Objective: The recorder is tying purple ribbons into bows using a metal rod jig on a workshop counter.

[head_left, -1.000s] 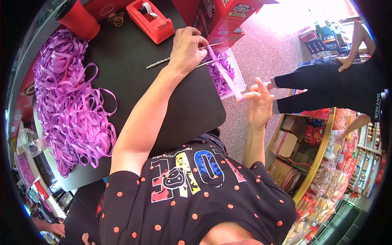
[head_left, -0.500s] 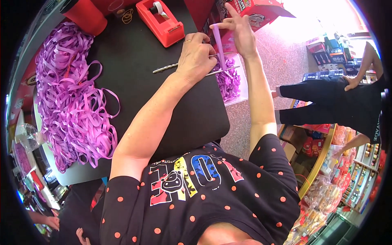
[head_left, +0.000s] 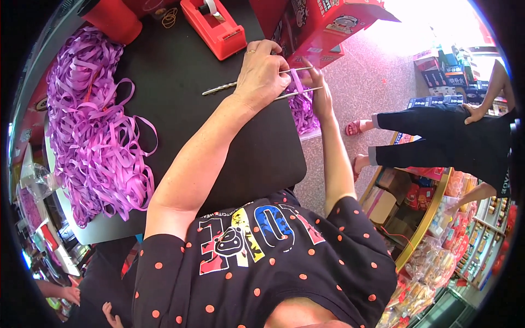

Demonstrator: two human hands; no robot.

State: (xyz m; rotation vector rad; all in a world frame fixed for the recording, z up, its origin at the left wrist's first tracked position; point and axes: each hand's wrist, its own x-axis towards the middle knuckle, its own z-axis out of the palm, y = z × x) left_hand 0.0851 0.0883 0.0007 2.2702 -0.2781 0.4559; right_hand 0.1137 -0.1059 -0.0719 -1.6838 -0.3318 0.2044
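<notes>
My left hand [head_left: 262, 74] is closed around two thin metal rods [head_left: 219, 88] that lie across the far edge of the black table [head_left: 219, 147]. A short purple ribbon strip [head_left: 297, 81] runs between the rods at their right end. My right hand [head_left: 320, 93] is just beyond the table edge, right against the left hand, and its fingertips pinch that strip. Below the right hand, a clear container of curled purple ribbon pieces [head_left: 302, 112] is partly hidden by it.
A big heap of loose purple ribbon [head_left: 98, 136] covers the table's left side. A red tape dispenser [head_left: 216, 24], rubber bands [head_left: 167, 16], a red cup [head_left: 112, 16] and red boxes [head_left: 328, 27] sit at the far edge. Another person [head_left: 448, 142] stands at right by shelves.
My right hand swung in from the right with the purple strip, rose over the rods, then came down against my left hand. The left hand stayed on the rods.
</notes>
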